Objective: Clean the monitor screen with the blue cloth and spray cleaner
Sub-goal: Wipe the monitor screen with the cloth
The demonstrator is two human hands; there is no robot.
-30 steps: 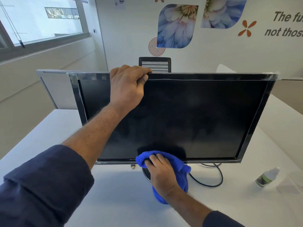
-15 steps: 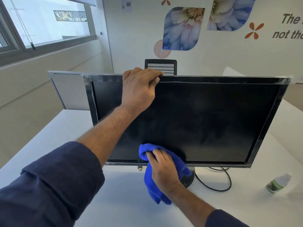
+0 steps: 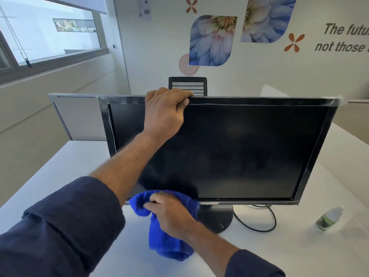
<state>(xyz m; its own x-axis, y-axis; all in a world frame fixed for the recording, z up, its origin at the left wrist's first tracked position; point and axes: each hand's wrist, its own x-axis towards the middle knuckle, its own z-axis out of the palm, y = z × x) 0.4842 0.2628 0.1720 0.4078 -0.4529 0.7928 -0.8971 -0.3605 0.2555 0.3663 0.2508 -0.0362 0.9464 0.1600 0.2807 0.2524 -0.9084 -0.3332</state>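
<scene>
A black monitor (image 3: 249, 150) with a shiny taped frame stands on a white desk (image 3: 299, 254), its screen dark. My left hand (image 3: 165, 112) grips the monitor's top edge left of centre, fingers curled over the frame. My right hand (image 3: 169, 214) holds a bunched blue cloth (image 3: 165, 242) pressed against the bottom frame at the lower left; part of the cloth hangs down onto the desk. A small white spray bottle (image 3: 328, 218) with a green label lies tilted on the desk at the right, apart from both hands.
The monitor's round black stand (image 3: 217, 218) and a looping black cable (image 3: 259, 222) sit behind my right hand. A grey desk divider (image 3: 77, 118) rises at the back left. A black chair back (image 3: 187, 85) shows behind the monitor.
My right hand has slid the blue cloth leftwards along the monitor's bottom edge. My left hand has kept its grip on the top edge. The view has shifted a little.
</scene>
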